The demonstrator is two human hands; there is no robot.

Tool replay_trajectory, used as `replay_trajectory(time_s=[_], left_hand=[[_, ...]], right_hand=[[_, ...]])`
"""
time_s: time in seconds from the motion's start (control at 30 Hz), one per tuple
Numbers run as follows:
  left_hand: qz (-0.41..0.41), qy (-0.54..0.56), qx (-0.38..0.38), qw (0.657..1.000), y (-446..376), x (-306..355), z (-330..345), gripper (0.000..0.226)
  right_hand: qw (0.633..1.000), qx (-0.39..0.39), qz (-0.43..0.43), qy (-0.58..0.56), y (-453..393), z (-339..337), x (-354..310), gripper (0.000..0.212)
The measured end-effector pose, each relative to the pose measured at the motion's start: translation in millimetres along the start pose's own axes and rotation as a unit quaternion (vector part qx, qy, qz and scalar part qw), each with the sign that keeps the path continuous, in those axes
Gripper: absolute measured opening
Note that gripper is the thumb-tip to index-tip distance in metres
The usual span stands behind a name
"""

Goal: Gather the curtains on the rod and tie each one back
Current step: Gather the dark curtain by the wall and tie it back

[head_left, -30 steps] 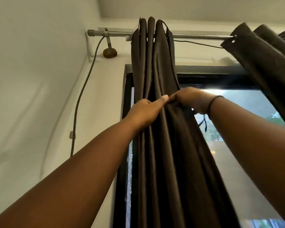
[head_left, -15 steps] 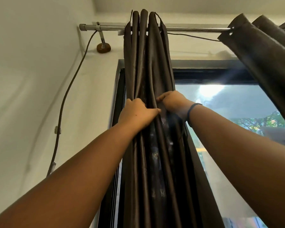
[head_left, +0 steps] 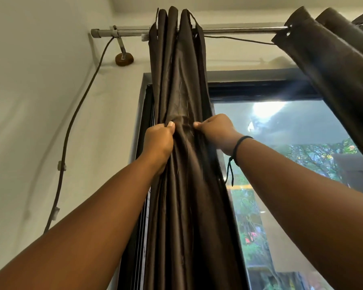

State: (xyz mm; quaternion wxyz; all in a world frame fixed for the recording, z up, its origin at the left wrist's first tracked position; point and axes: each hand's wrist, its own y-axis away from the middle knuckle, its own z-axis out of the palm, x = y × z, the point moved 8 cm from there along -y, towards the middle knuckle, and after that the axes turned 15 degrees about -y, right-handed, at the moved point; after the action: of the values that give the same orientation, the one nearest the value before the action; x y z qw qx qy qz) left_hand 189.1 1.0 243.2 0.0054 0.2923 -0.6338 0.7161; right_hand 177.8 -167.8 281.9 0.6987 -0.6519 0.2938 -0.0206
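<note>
While both arms reach up from below, the left hand (head_left: 158, 143) grips the left side of a gathered dark brown curtain (head_left: 182, 80), fingers curled into the folds with the thumb pressed on the front. The right hand (head_left: 215, 131) pinches the fabric on the bundle's right side, fingers closed on the cloth; a black cord bracelet (head_left: 239, 146) circles that wrist. This curtain hangs bunched at the left part of a metal rod (head_left: 239, 30), covering the left edge of the window frame (head_left: 260, 88). A second dark curtain (head_left: 333, 70) hangs at the upper right, well apart from the first. Left of the bundle, a bracket (head_left: 123, 53) fixes the rod to the pale wall (head_left: 40, 101), and a dark cable (head_left: 71, 126) runs down that wall, held by clips. Greenery shows through the glass (head_left: 291, 143).
</note>
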Motion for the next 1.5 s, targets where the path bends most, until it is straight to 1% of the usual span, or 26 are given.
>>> replay_trajectory(time_s=[0.07, 0.1, 0.13, 0.2, 0.27, 0.33, 0.4, 0.47, 0.53, 0.6, 0.67, 0.7, 0.73, 0.77, 0.8, 0.87, 0.9, 0.93, 0.97, 1.03, 1.1, 1.2, 1.3, 1.37, 1.43, 1.5], left_hand=[[0.008, 0.025, -0.008, 1.0, 0.5, 1.1, -0.7, 0.034], [0.012, 0.038, -0.024, 0.999, -0.4, 2.0, 1.6, 0.034], [0.022, 0.034, -0.039, 0.998, -0.7, 3.8, 4.4, 0.033], [0.066, -0.063, -0.032, 0.995, -0.8, 9.0, 4.3, 0.034], [0.12, -0.21, 0.024, 0.97, -4.1, 12.4, -1.3, 0.036], [0.148, -0.305, 0.078, 0.938, -3.8, 15.9, -9.1, 0.033], [0.155, -0.329, 0.09, 0.927, -4.9, 17.5, -14.3, 0.035], [0.152, -0.338, 0.096, 0.924, -4.0, 19.7, -21.6, 0.047], [0.138, -0.348, 0.108, 0.921, -3.4, 19.6, -31.6, 0.061], [0.117, -0.367, 0.107, 0.917, -7.4, 13.2, -38.5, 0.065], [0.097, -0.383, 0.093, 0.914, -11.3, 6.6, -41.4, 0.068], [0.091, -0.379, 0.08, 0.917, -11.4, 5.3, -40.3, 0.07], [0.09, -0.368, 0.068, 0.923, -11.0, 5.4, -38.5, 0.072], [0.088, -0.351, 0.057, 0.931, -9.4, 7.6, -37.4, 0.072], [0.082, -0.328, 0.047, 0.94, -6.4, 11.5, -36.8, 0.071], [0.059, -0.26, 0.023, 0.964, -0.5, 18.6, -35.0, 0.07], [0.042, -0.21, 0.006, 0.977, 0.7, 19.1, -33.3, 0.073], [0.027, -0.16, -0.012, 0.987, 2.6, 20.7, -31.6, 0.076], [0.021, -0.12, -0.02, 0.992, 3.7, 23.2, -31.2, 0.075], [0.035, -0.093, -0.008, 0.995, 2.7, 29.1, -34.9, 0.061], [0.056, -0.124, 0.018, 0.99, -0.3, 33.6, -40.3, 0.047], [0.093, -0.212, 0.011, 0.973, -1.4, 36.4, -37.0, 0.05], [0.105, -0.263, -0.028, 0.959, -1.2, 34.5, -27.6, 0.042], [0.109, -0.307, -0.025, 0.945, -1.6, 34.7, -28.6, 0.032], [0.126, -0.367, 0.004, 0.922, 0.3, 37.2, -30.5, 0.028], [0.143, -0.368, 0.018, 0.919, 4.2, 38.1, -25.0, 0.047]], right_hand=[[0.99, -0.063, 0.058, -0.111, 10.2, 16.5, -0.3, 0.056], [0.984, -0.084, 0.07, -0.143, 12.8, 22.6, -2.7, 0.058], [0.981, -0.085, 0.064, -0.163, 12.3, 26.3, -6.1, 0.057], [0.987, -0.026, 0.032, -0.158, 4.3, 22.3, -11.9, 0.048], [0.995, 0.046, -0.006, -0.085, 0.7, 12.3, -17.6, 0.043], [0.993, 0.093, -0.046, 0.049, 1.7, 1.5, -23.8, 0.046], [0.981, 0.108, -0.069, 0.145, 4.2, -5.9, -28.1, 0.04], [0.966, 0.117, -0.072, 0.219, 9.4, -15.4, -34.8, 0.029], [0.929, 0.152, -0.089, 0.326, 15.8, -32.6, -46.6, 0.018], [0.872, 0.189, -0.095, 0.441, 21.5, -44.6, -53.0, 0.014], [0.816, 0.148, -0.145, 0.54, 28.8, -23.7, -56.2, 0.021], [0.804, 0.102, -0.203, 0.55, 34.2, -2.5, -58.9, 0.024], [0.807, 0.045, -0.26, 0.528, 39.1, 19.4, -63.6, 0.027], [0.828, -0.005, -0.297, 0.476, 43.6, 34.3, -72.1, 0.03], [0.866, -0.038, -0.304, 0.395, 41.2, 40.8, -81.5, 0.033], [0.956, -0.081, -0.241, 0.145, 27.4, 36.9, -91.5, 0.036], [0.977, -0.1, -0.191, 0.007, 23.4, 35.8, -90.2, 0.034], [0.978, -0.112, -0.147, -0.097, 21.1, 35.8, -86.7, 0.029], [0.974, -0.118, -0.119, -0.155, 20.6, 38.2, -82.7, 0.025], [0.973, -0.108, -0.108, -0.175, 22.2, 45.6, -73.5, 0.024], [0.979, -0.072, -0.118, -0.148, 20.1, 46.1, -63.9, 0.024], [0.982, -0.04, -0.093, -0.16, 20.9, 47.9, -48.0, 0.011], [0.974, -0.03, -0.102, -0.201, 28.3, 45.8, -45.6, 0.049], [0.98, 0.002, -0.102, -0.172, 32.3, 39.1, -45.8, 0.05], [0.989, 0.016, -0.083, -0.121, 29.9, 39.9, -40.8, 0.041], [0.993, 0.003, -0.065, -0.102, 29.4, 44.7, -35.8, 0.053]])
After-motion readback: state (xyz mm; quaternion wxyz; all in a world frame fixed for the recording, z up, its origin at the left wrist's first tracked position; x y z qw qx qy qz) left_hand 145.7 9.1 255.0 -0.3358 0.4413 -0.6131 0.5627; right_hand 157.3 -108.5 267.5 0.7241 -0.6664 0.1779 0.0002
